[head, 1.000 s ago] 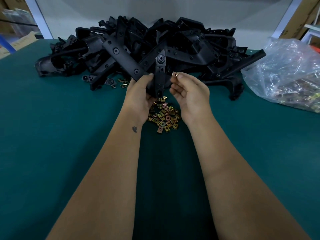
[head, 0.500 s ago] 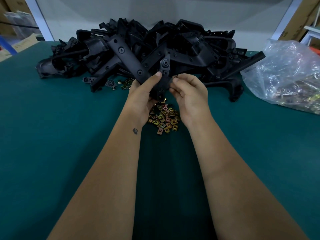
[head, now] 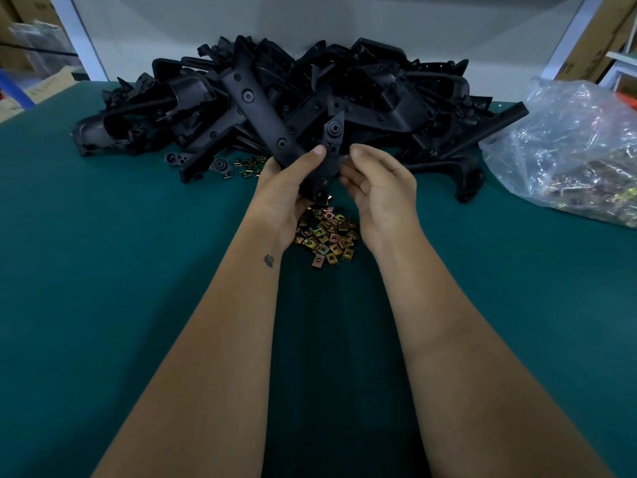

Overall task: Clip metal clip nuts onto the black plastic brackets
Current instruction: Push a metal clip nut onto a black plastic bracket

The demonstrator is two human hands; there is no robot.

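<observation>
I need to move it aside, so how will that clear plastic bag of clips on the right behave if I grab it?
The clear bag looks thin and crinkled, so probably floppy. The metal clips pooled low suggest it's bottom-heavy and may sag.

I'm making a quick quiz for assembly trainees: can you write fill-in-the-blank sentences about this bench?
1. The left hand grips a black plastic ____.
2. The loose clip nuts lie on the ____ table.
3. The clear plastic bag lies on the person's ____ side.

Missing words: bracket; green; right
</observation>
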